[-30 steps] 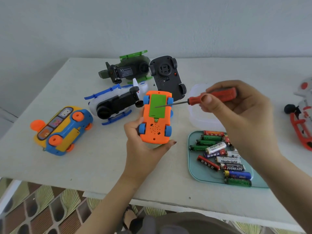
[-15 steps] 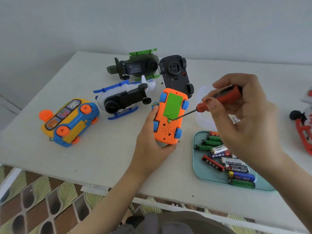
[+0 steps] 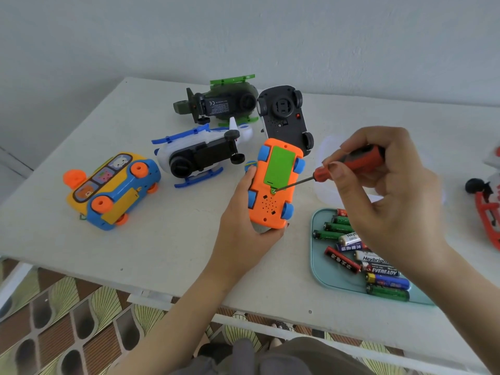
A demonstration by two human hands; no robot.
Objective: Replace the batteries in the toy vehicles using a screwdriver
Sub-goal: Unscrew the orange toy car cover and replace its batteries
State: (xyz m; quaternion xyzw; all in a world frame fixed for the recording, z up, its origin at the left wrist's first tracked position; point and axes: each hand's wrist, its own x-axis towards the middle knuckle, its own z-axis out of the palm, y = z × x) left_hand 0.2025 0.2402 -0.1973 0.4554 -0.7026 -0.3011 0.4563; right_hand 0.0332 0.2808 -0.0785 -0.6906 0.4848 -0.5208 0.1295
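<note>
Tray (image 3: 315, 255): pale teal, near the table's front edge at 4 o'clock from the orange car; loose batteries (image 3: 365, 255) lie in it, untouched.
Table (image 3: 162, 253): white, carries everything listed here.
Left hand (image 3: 243, 226): your fingers are curled round the orange car (image 3: 273, 185), gripping it from below and from its 9 o'clock side, underside up, near end in your palm.
Green cover (image 3: 281, 166): closed, flush in the car's underside.
Screw (image 3: 273, 190): at the cover's 6 o'clock end.
Screwdriver (image 3: 351, 165): red handle, thin shaft slanting in from 3 o'clock.
Change: a second ago the tip lay over the cover's upper part; it has since slid down, and it now sits on the screw.
Meaning: aiming looks done and loosening is the step in hand; this car has yet to be opened, so its batteries remain to be swapped.
Right hand (image 3: 392, 201): your thumb and fingers pinch the handle, poised to twist.
Tub (image 3: 324, 171): clear plastic, behind your right hand at 3 o'clock.
Bus (image 3: 113, 190): yellow and blue, on its side at 9 o'clock, well apart.
White helicopter (image 3: 200, 155): overturned, at 10 o'clock.
Black car (image 3: 284, 115): underside up, at 12 o'clock, just beyond the orange car.
Green aircraft (image 3: 221, 101): overturned, farthest, at 11 o'clock.
Red toy (image 3: 487, 207): at 3 o'clock, cut by the frame edge.
</note>
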